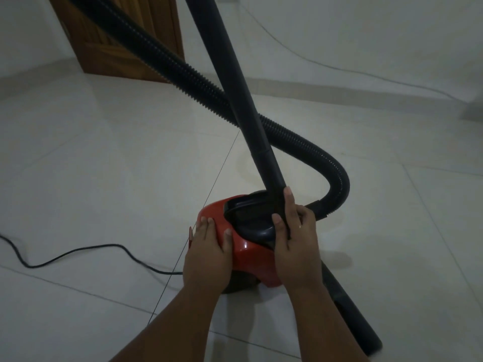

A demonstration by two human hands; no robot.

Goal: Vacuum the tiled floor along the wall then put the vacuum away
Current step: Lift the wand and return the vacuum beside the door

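Note:
A red canister vacuum (pixel 251 259) with a black top handle (pixel 248 212) stands on the white tiled floor (pixel 104 165). My left hand (pixel 206 257) rests flat on the left side of the red body, fingers straight. The vacuum's black rigid wand (pixel 243 82) slants across it from the top of the frame down to the lower right. My right hand (pixel 298 246) holds this wand just beside the handle, thumb on one side and fingers on the other. The ribbed black hose (pixel 183 66) loops from the upper left round to the vacuum's right side.
The black power cord (pixel 78 250) snakes over the floor at the left toward the vacuum. A wooden door (pixel 117 48) stands at the back left. A thin cable (pixel 339 71) runs along the white wall at the back right.

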